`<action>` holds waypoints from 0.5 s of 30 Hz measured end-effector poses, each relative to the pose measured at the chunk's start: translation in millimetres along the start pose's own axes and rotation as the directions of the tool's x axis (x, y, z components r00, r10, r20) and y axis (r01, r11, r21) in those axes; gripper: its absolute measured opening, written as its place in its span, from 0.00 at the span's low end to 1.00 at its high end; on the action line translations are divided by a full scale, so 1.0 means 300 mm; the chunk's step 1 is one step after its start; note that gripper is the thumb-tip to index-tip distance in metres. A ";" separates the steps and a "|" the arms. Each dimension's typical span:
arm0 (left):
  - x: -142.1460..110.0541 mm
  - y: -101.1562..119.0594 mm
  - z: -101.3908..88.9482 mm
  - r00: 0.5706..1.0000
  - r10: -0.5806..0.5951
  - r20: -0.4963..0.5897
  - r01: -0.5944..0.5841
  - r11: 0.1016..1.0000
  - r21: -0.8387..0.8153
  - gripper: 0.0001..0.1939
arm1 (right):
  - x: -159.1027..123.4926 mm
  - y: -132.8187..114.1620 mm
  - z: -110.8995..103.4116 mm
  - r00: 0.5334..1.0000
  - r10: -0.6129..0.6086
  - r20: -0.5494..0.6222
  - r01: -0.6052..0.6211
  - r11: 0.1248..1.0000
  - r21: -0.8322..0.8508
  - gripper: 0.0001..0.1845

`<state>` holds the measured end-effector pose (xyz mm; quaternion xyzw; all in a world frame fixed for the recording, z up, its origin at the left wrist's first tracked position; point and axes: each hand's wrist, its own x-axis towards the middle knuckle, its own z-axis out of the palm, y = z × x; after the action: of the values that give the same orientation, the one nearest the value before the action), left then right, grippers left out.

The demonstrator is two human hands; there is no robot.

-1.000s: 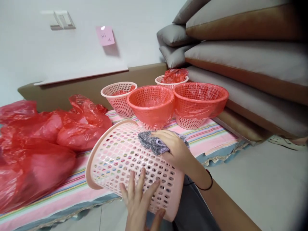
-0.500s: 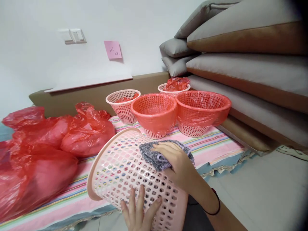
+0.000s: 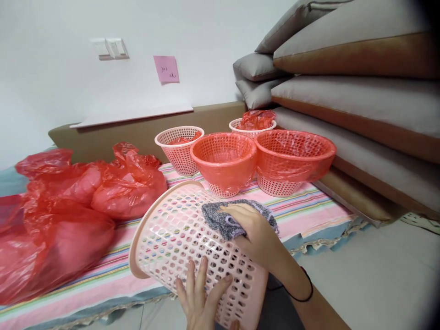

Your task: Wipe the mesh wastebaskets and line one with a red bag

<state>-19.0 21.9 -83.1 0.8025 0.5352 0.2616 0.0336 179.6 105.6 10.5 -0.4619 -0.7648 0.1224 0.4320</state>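
A pale pink perforated plastic basket (image 3: 172,243) lies tilted on its side over my lap, its open mouth facing left. My left hand (image 3: 202,300) rests flat on its lower wall with fingers spread, steadying it. My right hand (image 3: 252,231) presses a grey cloth (image 3: 220,219) against the basket's upper side, fingers closed over the cloth.
Several baskets lined with red plastic bags (image 3: 223,158) stand in a cluster on a striped mat (image 3: 302,201). Bulging red plastic bags (image 3: 68,206) lie at the left. Stacked grey and brown cushions (image 3: 360,91) rise at the right. Grey floor (image 3: 385,275) lies at the lower right.
The view has shifted slightly, so everything sits a bit more to the right and lower. My right hand with the cloth has slid a little along the basket; my left hand stays on the wall.
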 end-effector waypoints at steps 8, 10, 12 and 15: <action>0.005 0.027 -0.051 0.989 0.142 0.034 -0.136 0.980 -0.144 0.27 | -0.011 0.018 -0.003 1.000 -0.026 -0.004 0.026 0.999 -0.038 0.28; 0.004 0.031 -0.061 0.990 0.136 0.036 -0.128 0.977 -0.168 0.27 | -0.012 0.017 -0.006 1.000 -0.029 -0.001 0.028 0.998 -0.050 0.28; 0.002 0.036 -0.071 0.989 0.132 0.064 -0.118 0.975 -0.186 0.28 | -0.013 0.016 -0.009 0.999 -0.031 -0.013 0.030 0.998 -0.052 0.28; -0.001 0.048 -0.082 0.987 0.125 0.096 -0.102 0.971 -0.216 0.31 | -0.012 0.017 -0.014 0.999 -0.019 -0.034 0.018 0.999 -0.045 0.28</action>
<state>-18.3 9.9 -57.2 0.8369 0.4548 0.2741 0.1326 186.6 104.5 7.8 -0.4664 -0.7641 0.0936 0.4358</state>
